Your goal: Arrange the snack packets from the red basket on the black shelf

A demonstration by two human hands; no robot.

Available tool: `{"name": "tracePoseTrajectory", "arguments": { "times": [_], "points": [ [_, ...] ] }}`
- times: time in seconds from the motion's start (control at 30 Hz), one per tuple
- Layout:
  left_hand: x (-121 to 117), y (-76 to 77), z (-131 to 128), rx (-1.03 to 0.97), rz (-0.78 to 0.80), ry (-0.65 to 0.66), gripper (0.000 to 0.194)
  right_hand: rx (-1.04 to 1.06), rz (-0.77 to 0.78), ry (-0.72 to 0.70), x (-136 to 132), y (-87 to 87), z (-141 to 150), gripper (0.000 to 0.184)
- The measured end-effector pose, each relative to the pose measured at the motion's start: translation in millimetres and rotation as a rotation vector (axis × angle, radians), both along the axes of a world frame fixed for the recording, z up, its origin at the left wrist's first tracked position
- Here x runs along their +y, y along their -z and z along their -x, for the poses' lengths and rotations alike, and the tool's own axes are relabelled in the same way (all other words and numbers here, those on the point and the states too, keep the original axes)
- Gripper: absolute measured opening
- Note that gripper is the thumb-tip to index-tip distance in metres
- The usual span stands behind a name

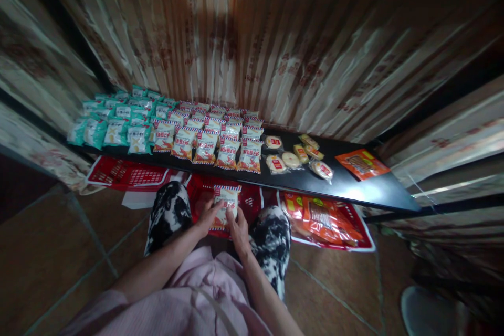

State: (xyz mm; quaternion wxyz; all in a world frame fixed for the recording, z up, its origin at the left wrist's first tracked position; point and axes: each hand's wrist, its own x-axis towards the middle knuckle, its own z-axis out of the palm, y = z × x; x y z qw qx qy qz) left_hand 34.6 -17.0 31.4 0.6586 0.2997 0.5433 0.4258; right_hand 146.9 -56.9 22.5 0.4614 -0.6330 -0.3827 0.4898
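Between my knees I hold up a small snack bag (227,200), white and orange with a striped top edge. My left hand (209,216) grips its left side, and my right hand (238,228) grips its lower right. Behind it on the black shelf (283,182) stand rows of matching snack bags (206,147). A red basket (197,185) sits on the floor just beneath the held bag, partly hidden by my hands and knees.
Teal snack bags (116,131) fill the shelf's left end. Round wrapped pastries (276,164) and an orange packet (361,163) lie to the right. Beneath are another red basket (129,173) and a basket of orange packets (328,220). A curtain (220,37) hangs behind.
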Motion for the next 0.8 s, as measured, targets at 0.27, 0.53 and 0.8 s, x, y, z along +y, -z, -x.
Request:
{"name": "tracePoseTrajectory", "arguments": {
  "times": [0.27,0.53,0.8],
  "points": [
    [1.6,-12.3,-1.7,0.200,-0.086,0.032,0.051,-0.024,-0.022,-0.015,2.3,-6.8,-3.7,0.054],
    [5.0,-7.5,-2.7,0.393,-0.133,-0.002,0.042,0.056,-0.083,-0.040,4.2,-17.4,-4.0,0.056],
    [4.2,-15.4,-1.5,0.430,-0.192,0.041,0.036,0.060,-0.096,-0.072,8.9,-17.5,-6.5,0.056]
  ]
}}
